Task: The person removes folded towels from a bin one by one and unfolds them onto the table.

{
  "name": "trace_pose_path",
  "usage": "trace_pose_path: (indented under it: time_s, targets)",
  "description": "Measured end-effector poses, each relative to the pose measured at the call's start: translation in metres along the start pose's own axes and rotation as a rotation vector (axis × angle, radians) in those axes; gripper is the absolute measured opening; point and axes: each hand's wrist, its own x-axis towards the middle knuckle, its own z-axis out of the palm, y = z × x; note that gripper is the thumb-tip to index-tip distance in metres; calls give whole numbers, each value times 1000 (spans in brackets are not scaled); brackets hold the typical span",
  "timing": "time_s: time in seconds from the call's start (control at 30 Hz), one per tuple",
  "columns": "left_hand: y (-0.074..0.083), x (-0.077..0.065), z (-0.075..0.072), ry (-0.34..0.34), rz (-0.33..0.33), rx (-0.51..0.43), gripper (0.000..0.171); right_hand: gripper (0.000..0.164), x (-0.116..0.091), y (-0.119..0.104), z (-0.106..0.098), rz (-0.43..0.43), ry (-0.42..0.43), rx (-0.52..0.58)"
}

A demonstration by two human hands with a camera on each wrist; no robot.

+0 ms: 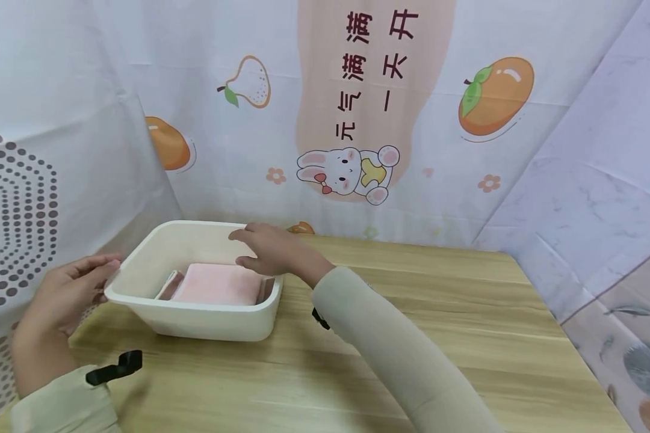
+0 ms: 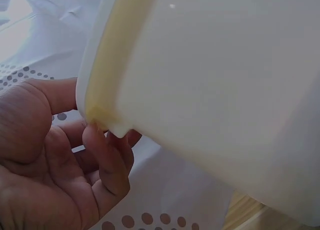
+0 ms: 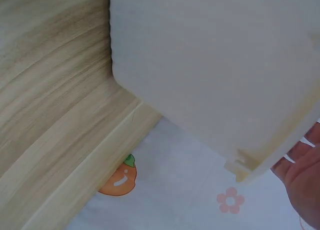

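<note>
A white plastic storage bin (image 1: 211,322) stands at the left of the wooden table. Inside lies a pale pink folded cloth (image 1: 219,284), with brownish-pink pieces showing on both sides of it. My left hand (image 1: 67,294) grips the bin's left rim; in the left wrist view the fingers of that hand (image 2: 70,155) curl at the rim's corner. Over the right rim reaches my right hand (image 1: 273,248), its thumb and fingers spread above the bin's inside. The right wrist view shows part of this hand (image 3: 305,177) beyond the rim, fingers extended; whether they touch it I cannot tell.
The wooden table (image 1: 439,337) extends to the right of the bin. A white printed curtain (image 1: 211,144) hangs along the back, a dotted one (image 1: 76,156) on the left, and a marble-patterned one (image 1: 590,198) on the right.
</note>
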Motion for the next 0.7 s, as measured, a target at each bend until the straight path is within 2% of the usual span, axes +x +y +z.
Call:
trace_pose_path:
  time_s: [0.13, 0.3, 0.53, 0.7]
  targets:
    - [0, 0, -1, -31, -41, -118, 16, 48, 13, 4, 3, 32, -56, 126]
    - [-1, -1, -1, -30, -37, -129, 19, 46, 25, 6, 12, 82, -120, 189]
    - [-4, 2, 5, -31, -44, -141, 20, 49, 37, 16, 22, 159, -239, 142]
    - [-5, 2, 5, -2, -33, -69, 20, 54, 45, 14, 20, 220, -350, 135]
